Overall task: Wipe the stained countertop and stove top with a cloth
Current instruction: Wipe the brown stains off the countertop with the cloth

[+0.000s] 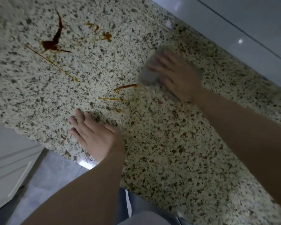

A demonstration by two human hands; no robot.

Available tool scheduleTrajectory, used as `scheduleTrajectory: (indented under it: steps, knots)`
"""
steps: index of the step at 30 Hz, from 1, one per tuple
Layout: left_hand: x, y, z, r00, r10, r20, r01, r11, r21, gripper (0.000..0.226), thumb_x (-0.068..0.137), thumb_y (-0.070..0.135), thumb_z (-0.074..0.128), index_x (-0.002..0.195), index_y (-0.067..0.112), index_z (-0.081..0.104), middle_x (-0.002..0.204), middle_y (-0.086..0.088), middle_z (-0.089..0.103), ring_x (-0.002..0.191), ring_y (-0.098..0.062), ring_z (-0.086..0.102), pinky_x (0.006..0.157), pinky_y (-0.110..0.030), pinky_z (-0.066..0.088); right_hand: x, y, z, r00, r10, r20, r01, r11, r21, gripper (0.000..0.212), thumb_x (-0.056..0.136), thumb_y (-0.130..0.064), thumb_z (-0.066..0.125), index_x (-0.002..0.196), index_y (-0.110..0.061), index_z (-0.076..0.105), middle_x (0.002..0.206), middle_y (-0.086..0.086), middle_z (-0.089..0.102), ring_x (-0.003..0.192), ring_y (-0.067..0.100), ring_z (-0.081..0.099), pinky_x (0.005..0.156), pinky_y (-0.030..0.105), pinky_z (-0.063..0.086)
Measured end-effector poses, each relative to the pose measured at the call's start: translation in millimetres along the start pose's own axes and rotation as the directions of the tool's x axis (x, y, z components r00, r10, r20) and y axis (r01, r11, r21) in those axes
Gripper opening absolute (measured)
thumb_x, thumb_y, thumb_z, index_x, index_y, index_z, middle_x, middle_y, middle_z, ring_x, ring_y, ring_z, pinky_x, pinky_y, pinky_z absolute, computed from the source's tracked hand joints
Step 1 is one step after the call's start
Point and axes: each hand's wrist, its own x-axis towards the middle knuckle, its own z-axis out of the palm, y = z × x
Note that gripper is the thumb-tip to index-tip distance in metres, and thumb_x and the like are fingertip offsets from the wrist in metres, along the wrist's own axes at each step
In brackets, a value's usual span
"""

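A speckled granite countertop (169, 151) fills the view. My right hand (177, 75) presses flat, fingers straight, on a grey cloth (148, 75) lying on the counter; hand and cloth are blurred. Just left of the cloth run thin orange-brown streaks (123, 87). A dark brown splash (53, 41) lies at the upper left, with smaller orange marks (107, 36) to its right and a long thin orange line (52, 63) below it. My left hand (96, 133) rests flat on the counter near its front edge, fingers straight, holding nothing. No stove top is in view.
A glossy grey tiled wall (250, 26) borders the counter at the upper right. White cabinet drawers (8, 168) with a handle sit below the counter edge at the lower left, above a grey floor (55, 172).
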Motion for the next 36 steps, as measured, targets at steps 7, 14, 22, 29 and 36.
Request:
scheduleTrajectory:
  steps: [7, 14, 22, 29, 36]
  knots:
    - [-1, 2, 1, 1.000, 0.001, -0.009, -0.001, 1.000, 0.006, 0.047, 0.099, 0.014, 0.034, 0.142, 0.001, 0.044, 0.164, -0.011, 0.028, 0.156, -0.030, 0.014, 0.128, -0.045, 0.007, 2, -47, 12, 0.989, 0.131, -0.072, -0.124, 0.987, 0.098, 0.048, 0.113, -0.030, 0.033, 0.159, -0.018, 0.035, 0.167, 0.007, 0.032, 0.157, 0.030, 0.016, 0.128, 0.048, 0.015]
    - [1, 3, 4, 1.000, -0.016, -0.011, 0.016, 1.000, -0.024, 0.047, 0.097, 0.013, 0.038, 0.143, 0.001, 0.044, 0.164, -0.009, 0.030, 0.156, -0.028, 0.014, 0.128, -0.044, 0.008, 33, 7, -15, 0.999, 0.003, -0.034, 0.000, 0.996, 0.084, 0.047, 0.112, -0.028, 0.032, 0.158, -0.020, 0.039, 0.168, 0.003, 0.029, 0.158, 0.022, 0.013, 0.128, 0.039, 0.011]
    - [1, 4, 3, 0.999, -0.025, 0.021, 0.024, 1.000, 0.018, 0.048, 0.097, 0.014, 0.042, 0.143, 0.002, 0.043, 0.165, -0.007, 0.027, 0.156, -0.027, 0.011, 0.128, -0.044, 0.006, 6, -57, 8, 0.990, 0.126, -0.071, -0.108, 0.971, 0.213, 0.050, 0.112, -0.033, 0.033, 0.160, -0.016, 0.036, 0.168, 0.005, 0.029, 0.158, 0.027, 0.015, 0.128, 0.042, 0.017]
    - [2, 5, 2, 0.999, -0.039, 0.035, 0.038, 0.999, 0.030, 0.051, 0.095, 0.013, 0.042, 0.145, 0.005, 0.041, 0.166, -0.004, 0.024, 0.157, -0.024, 0.007, 0.128, -0.044, 0.005, 68, -16, -19, 0.982, 0.181, -0.052, -0.158, 0.942, 0.295, 0.048, 0.113, -0.030, 0.030, 0.159, -0.017, 0.038, 0.167, 0.007, 0.029, 0.157, 0.023, 0.019, 0.125, 0.029, 0.013]
    - [2, 6, 1, 0.997, -0.038, 0.066, 0.030, 0.994, 0.109, 0.056, 0.095, 0.020, 0.035, 0.149, 0.005, 0.037, 0.168, -0.005, 0.018, 0.157, -0.025, 0.005, 0.128, -0.042, 0.001, 60, -68, -7, 0.970, 0.221, -0.099, -0.180, 0.933, 0.311, 0.046, 0.112, -0.024, 0.036, 0.158, -0.017, 0.039, 0.166, 0.008, 0.033, 0.155, 0.030, 0.024, 0.122, 0.041, 0.023]
